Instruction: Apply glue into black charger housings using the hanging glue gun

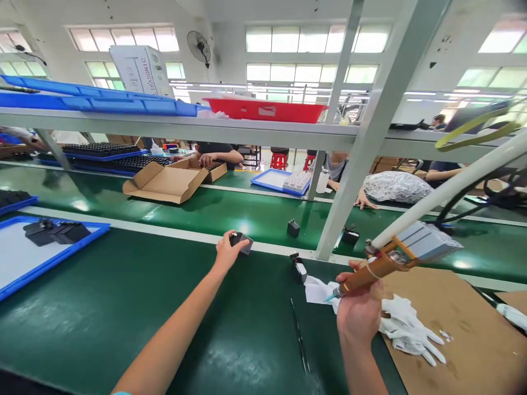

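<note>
Two bare hands are at work over our one green bench [102, 312]. Nearest, between our forearms, lies one thin black tool [300, 337]. To its right we note one brown cardboard sheet [477, 329] with white gloves [411, 332] on its left edge; bunched, so we cannot count them.

Our right hand [360, 304] wraps one amber dispenser [364, 276], fingers curled round the barrel, blue nozzle angled down-left above some white paper [315, 289]. Our left hand [228, 253] pinches one black case [246, 245] between thumb and fingers near the bench's far edge; whether the case touches down, we cannot tell. Between the hands, beside the paper, sits one open case [299, 269] showing white within. Far left, one blue-rimmed tray [16, 258] bears at least two black units [55, 232].

Beyond, on the green belt, we count two dark blocks [293, 228], one either side of the slanted post [348, 186]. Farther, one open carton [164, 184] and two red stools [279, 160].
</note>
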The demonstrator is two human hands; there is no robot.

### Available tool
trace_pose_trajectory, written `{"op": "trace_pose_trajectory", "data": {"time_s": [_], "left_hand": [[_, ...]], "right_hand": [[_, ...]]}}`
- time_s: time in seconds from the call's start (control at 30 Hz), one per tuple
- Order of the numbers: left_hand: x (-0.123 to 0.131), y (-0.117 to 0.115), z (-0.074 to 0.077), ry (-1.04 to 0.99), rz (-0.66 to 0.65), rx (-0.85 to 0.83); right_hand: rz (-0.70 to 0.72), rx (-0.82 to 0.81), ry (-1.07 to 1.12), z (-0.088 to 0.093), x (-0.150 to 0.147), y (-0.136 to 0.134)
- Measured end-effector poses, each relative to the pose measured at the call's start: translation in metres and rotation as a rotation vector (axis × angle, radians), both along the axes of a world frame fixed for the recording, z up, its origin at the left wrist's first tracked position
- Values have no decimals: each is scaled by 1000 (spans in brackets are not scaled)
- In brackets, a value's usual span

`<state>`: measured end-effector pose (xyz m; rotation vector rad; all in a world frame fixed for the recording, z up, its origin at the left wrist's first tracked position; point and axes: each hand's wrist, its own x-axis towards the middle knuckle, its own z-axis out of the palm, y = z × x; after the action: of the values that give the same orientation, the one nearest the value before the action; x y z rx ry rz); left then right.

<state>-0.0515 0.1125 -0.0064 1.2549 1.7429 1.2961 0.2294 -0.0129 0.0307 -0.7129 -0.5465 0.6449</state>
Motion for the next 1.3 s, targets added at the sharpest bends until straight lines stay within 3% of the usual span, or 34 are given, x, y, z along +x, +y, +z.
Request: {"op": "trace_pose_trajectory", "data": {"time_s": [0.13, 0.23, 0.3, 0.43, 0.6, 0.7, 0.8, 0.9, 1.0, 1.13, 1.3], "left_hand": [[-13, 66, 27, 273, 121, -44], [-12, 102, 37, 404, 169, -106], [-10, 119, 34, 469, 192, -161], [-9, 140, 13, 566, 223, -279], [-21, 150, -5, 621, 242, -377], [-30, 151, -5, 629, 258, -380], [-27, 146, -4, 662, 263, -274], [-5, 140, -9, 706, 156, -84], [32, 139, -21, 714, -57, 36], [74, 143, -39, 684, -270, 57], [104, 141, -39, 641, -371, 57]], "right_hand": [[38, -12, 40, -2, -3, -1], [52, -21, 46, -4, -4, 0], [60, -23, 42, -6, -4, 0], [81, -44, 48, -8, -4, -1], [75, -57, 44, -6, -2, -2], [72, -68, 41, -5, -2, -2], [69, -66, 43, -6, -2, -1], [65, -74, 42, -6, -2, -2], [64, -82, 38, -6, -2, -3], [61, -80, 39, -5, -3, -3], [58, -104, 47, -4, -2, -2]]}}
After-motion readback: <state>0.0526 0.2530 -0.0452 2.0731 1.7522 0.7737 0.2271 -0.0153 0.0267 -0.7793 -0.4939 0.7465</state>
